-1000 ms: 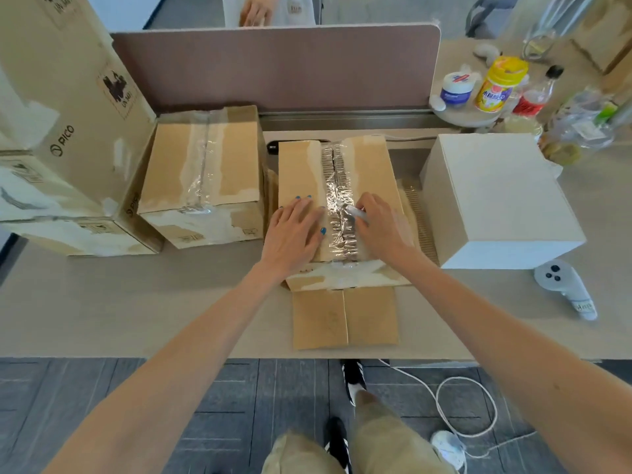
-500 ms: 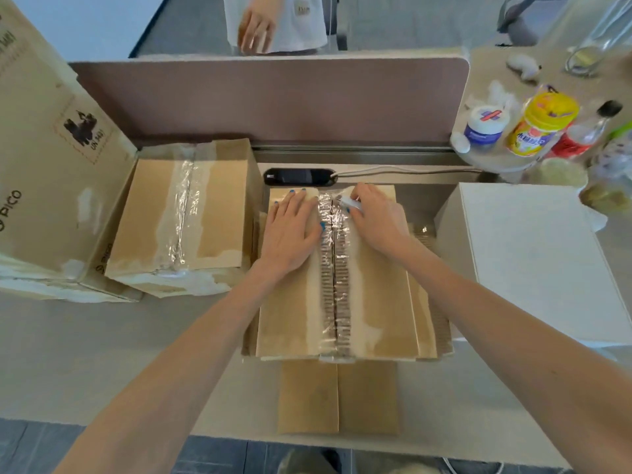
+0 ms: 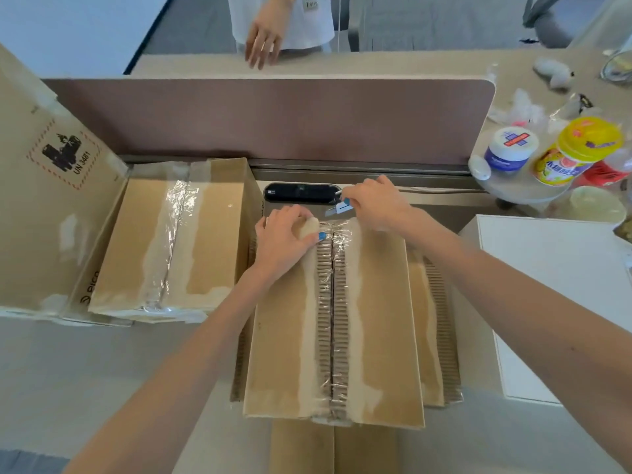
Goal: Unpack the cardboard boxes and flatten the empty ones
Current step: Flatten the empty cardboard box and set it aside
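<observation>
**A:** Where is the box?

**B:** The taped cardboard box (image 3: 376, 319) sits on the desk (image 3: 85, 388) right in front of the person. Both top flaps are shut. A strip of clear tape (image 3: 333, 302) runs along the seam from the near edge to the far edge. The paper skin is torn away on both sides of the seam, so the corrugation shows.

**A:** And the hands?

**B:** The left hand (image 3: 284, 241) grips the box at its far edge, just left of the seam. Its fingers curl over that edge, and the thumb, with a blue nail, presses on top beside the tape. The right hand (image 3: 376, 206) is closed round a utility knife (image 3: 340, 209), held just past the box's far edge in line with the seam. I cannot tell whether the blade touches the tape.

**A:** What lies around the box?

**B:** Just to its left is a second cardboard box (image 3: 212, 234), also taped shut. Further left stands a large carton (image 3: 44, 217) printed UN 3481. Close on its right is a white box (image 3: 564, 285). Beyond its far edge lies a black device (image 3: 301, 193), with a brown divider panel (image 3: 273, 121) behind that. Off to the far right, a blue-labelled white jar (image 3: 511, 148) and a yellow-lidded jar (image 3: 578, 148) stand side by side. A flat piece of cardboard (image 3: 307, 449) sticks out from under its near edge. Past the panel, another person's hand (image 3: 263, 42) hangs with its fingers loose.
</observation>
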`<state>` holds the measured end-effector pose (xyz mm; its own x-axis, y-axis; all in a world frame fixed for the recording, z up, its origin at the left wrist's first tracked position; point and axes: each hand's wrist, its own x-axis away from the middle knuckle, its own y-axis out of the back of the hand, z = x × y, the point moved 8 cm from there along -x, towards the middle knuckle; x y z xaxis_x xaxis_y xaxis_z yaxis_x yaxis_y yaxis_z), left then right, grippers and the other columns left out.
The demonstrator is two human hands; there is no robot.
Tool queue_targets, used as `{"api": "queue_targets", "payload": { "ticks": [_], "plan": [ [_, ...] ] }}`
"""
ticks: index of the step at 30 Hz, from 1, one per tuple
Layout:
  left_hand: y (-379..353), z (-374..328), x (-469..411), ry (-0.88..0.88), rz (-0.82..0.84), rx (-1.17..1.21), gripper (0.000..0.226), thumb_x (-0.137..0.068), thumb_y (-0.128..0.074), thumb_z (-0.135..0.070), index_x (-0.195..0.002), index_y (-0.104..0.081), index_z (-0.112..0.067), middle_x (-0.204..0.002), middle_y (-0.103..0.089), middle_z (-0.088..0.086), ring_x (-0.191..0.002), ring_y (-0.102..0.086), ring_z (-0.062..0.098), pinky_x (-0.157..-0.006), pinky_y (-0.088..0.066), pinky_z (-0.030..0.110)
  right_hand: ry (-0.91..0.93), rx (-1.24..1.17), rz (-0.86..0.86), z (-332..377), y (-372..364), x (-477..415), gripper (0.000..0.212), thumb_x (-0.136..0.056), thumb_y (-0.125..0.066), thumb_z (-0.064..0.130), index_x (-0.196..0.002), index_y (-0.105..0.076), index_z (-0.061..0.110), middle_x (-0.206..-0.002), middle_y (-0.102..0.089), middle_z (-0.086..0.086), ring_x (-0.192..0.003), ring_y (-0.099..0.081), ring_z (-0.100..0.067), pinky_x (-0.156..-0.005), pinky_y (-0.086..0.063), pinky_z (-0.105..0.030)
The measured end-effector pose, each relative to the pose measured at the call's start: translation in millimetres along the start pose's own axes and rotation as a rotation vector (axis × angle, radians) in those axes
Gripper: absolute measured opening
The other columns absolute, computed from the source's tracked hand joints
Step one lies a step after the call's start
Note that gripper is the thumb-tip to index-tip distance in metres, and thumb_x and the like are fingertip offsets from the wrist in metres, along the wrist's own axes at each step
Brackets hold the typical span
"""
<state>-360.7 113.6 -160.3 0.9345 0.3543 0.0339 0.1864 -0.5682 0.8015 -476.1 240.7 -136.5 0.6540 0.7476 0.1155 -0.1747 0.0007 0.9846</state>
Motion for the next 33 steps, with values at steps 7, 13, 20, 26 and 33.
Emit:
{"api": "queue_targets", "payload": {
  "ticks": [7, 13, 20, 26, 33],
  "plan": [
    [-2.3, -2.1, -0.7, 0.022, -0.009, -0.027, 0.032, -0.085, -0.073, -0.039, -0.104, -0.047, -0.038, -0.119, -0.058, -0.011, -0.115, -0.047, 0.011, -0.111, -0.030, 0.047, 0.108, 0.034, 0.082, 7.6, -4.9, -10.9, 0.018, -0.100, -0.032, 0.018, -0.093, -0.048, 0.024, -0.101, -0.065, -0.005, -0.095, -0.052, -0.024, -0.087, -0.029, -0.036],
    [-3.1, -4.5, 4.3, -0.014, -0.019, -0.044, 0.031, -0.085, -0.072, -0.038, -0.105, -0.049, -0.036, -0.117, -0.059, -0.011, -0.112, -0.048, 0.011, -0.108, -0.031, 0.042, 0.227, 0.029, 0.103, 16.6, -9.7, -13.9, 0.021, -0.099, -0.034, 0.018, -0.099, -0.054, 0.024, -0.101, -0.065, 0.000, -0.094, -0.050, -0.020, -0.084, -0.027, -0.033],
    [-10.7, -6.4, 11.8, -0.069, -0.012, -0.105, 0.030, -0.085, -0.071, -0.039, -0.109, -0.053, -0.035, -0.114, -0.056, -0.014, -0.111, -0.046, 0.010, -0.108, -0.030, 0.041, 0.417, 0.066, 0.063, 20.8, -6.6, -0.2, 0.020, -0.094, -0.044, 0.012, -0.102, -0.059, 0.022, -0.096, -0.063, 0.002, -0.092, -0.051, -0.019, -0.076, -0.024, -0.029],
    [-11.5, -9.3, 13.2, -0.089, -0.015, -0.143, 0.029, -0.085, -0.070, -0.039, -0.108, -0.053, -0.035, -0.115, -0.057, -0.013, -0.112, -0.047, 0.011, -0.108, -0.030, 0.041, 0.490, 0.104, -0.011, 22.8, -1.8, 11.0, 0.017, -0.095, -0.045, 0.013, -0.101, -0.060, 0.020, -0.095, -0.066, 0.002, -0.092, -0.053, -0.020, -0.073, -0.018, -0.027],
    [-11.5, -9.7, 14.1, -0.107, -0.024, -0.168, 0.028, -0.083, -0.069, -0.035, -0.107, -0.054, -0.035, -0.112, -0.057, -0.015, -0.110, -0.046, 0.009, -0.107, -0.030, 0.039, 0.522, 0.094, -0.026, 14.0, 8.9, 27.2, 0.016, -0.096, -0.050, 0.015, -0.103, -0.063, 0.019, -0.097, -0.066, 0.002, -0.090, -0.051, -0.017, -0.075, -0.017, -0.025]
  ]
}}
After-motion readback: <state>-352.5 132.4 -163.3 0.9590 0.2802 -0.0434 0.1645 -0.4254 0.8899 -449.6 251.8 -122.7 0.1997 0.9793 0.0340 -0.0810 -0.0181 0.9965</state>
